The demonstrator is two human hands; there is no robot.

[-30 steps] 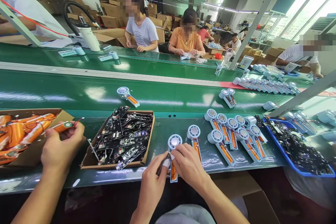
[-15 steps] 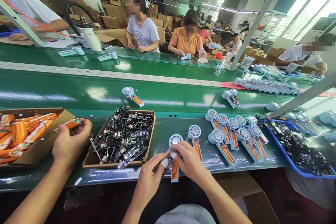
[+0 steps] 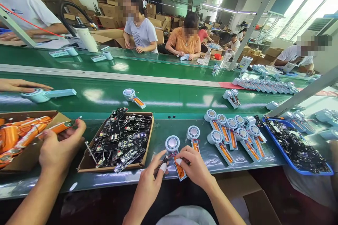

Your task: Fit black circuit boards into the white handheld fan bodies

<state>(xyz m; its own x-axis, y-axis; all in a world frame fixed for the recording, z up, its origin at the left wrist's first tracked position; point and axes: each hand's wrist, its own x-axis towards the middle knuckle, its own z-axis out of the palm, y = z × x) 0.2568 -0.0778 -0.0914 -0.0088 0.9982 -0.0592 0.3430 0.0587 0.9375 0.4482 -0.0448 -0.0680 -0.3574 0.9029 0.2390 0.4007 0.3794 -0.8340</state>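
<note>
My left hand (image 3: 151, 182) and my right hand (image 3: 194, 167) meet at the front edge of the green bench (image 3: 169, 179). Between them lies an open handheld fan half (image 3: 173, 145) with a round white head and an orange battery in its handle. My right hand pinches the handle, which is tilted to the right. My left hand, with white tape on a fingertip, pinches a small dark circuit board (image 3: 164, 159) against the handle. A cardboard tray of black circuit boards (image 3: 120, 140) sits just left of my hands.
A co-worker's hand (image 3: 59, 146) on my left holds an orange battery over a box of batteries (image 3: 18, 135). Several open fan halves (image 3: 232, 132) lie to my right, beside a blue tray of boards (image 3: 295, 147). Fans ride the green conveyor (image 3: 158, 95). People sit across it.
The fan handle under my hands has swung to the right and my hands have drawn nearer. At the far left, another person's hand and a light-blue fan have appeared on the conveyor.
</note>
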